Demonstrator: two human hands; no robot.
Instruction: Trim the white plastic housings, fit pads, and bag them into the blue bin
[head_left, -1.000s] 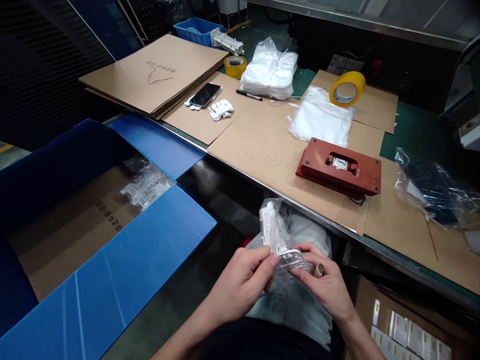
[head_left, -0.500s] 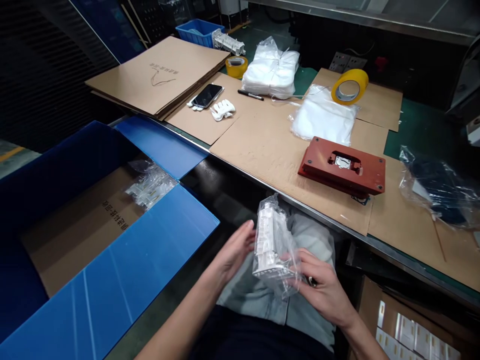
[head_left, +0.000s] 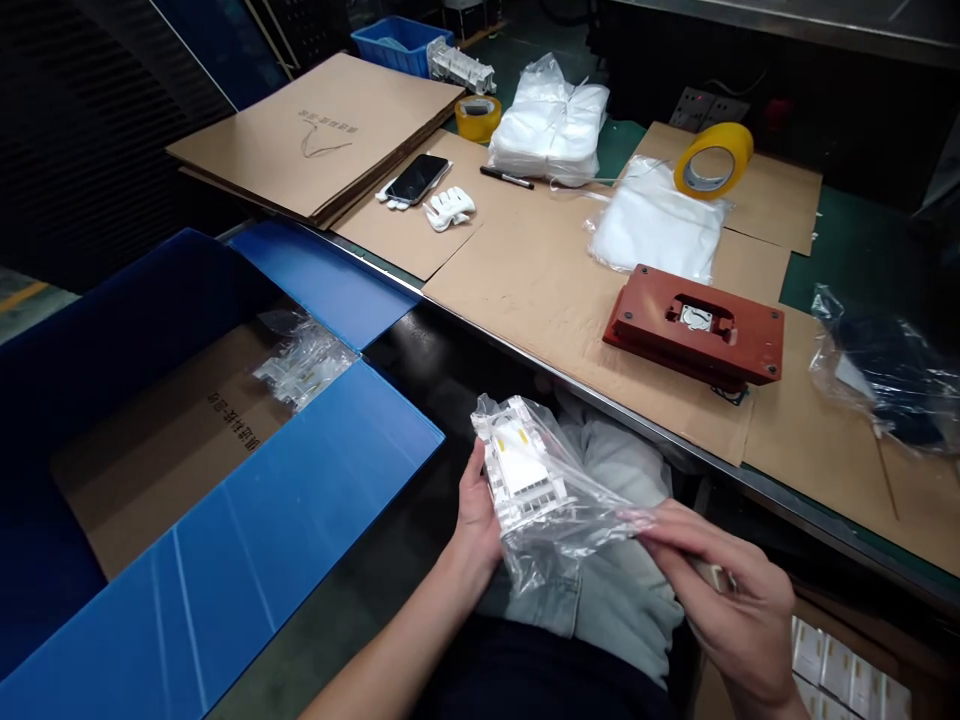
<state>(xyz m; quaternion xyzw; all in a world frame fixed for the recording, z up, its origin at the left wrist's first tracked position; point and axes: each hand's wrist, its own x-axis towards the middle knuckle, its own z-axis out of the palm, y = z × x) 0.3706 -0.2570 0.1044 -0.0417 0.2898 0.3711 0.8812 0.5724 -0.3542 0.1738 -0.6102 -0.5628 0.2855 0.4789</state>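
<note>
My left hand (head_left: 476,515) grips a white moulded plastic part (head_left: 521,465) through its clear plastic bag (head_left: 559,500), holding it over my lap. My right hand (head_left: 731,600) pinches the bag's loose open end and pulls it out to the right. To the left stands an open blue corrugated box (head_left: 225,560) with a cardboard liner and a few bagged white parts (head_left: 304,360) inside. On the bench lies a red-brown fixture block (head_left: 697,325) with a small part seated in its recess.
Cardboard sheets (head_left: 525,270) cover the bench. On it lie a phone (head_left: 416,178), white gloves (head_left: 448,208), a pen (head_left: 507,178), two yellow tape rolls (head_left: 712,160), stacks of white bags (head_left: 551,125) and a dark bagged bundle (head_left: 889,375). A carton of small boxes (head_left: 847,670) sits below right.
The bagged part turned from upright to lying flat-faced toward me. My left hand took hold of it from the left, and my right hand slid out to the bag's open end.
</note>
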